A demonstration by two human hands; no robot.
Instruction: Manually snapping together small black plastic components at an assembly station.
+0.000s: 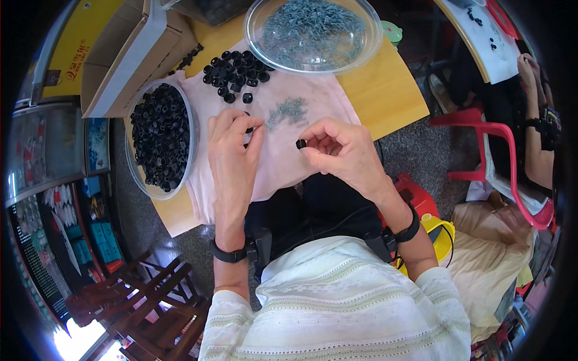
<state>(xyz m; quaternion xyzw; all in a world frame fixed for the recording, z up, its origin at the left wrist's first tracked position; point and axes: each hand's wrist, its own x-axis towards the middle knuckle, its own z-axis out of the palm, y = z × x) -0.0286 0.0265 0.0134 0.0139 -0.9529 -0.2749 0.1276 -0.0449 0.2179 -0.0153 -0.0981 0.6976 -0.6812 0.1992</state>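
Note:
Over the pink cloth (280,171), my right hand (343,150) pinches a small round black plastic cap (301,144) between thumb and fingertips. My left hand (232,144) is closed in a pinch to the left of it, thumb against fingers. Bits of black show at its fingers, but what its fingertips hold is too small to tell. Between and beyond the hands lies a loose patch of small grey screws (288,112). Farther back, a heap of black caps (232,71) rests on the cloth, with one cap (247,97) nearest my left hand.
A clear tub of black parts (161,138) stands left of the cloth; a clear bowl of screws (313,33) sits at the back. An open cardboard box (123,57) is at the far left. On the right are a red plastic chair (512,141) and another person's arm (536,129).

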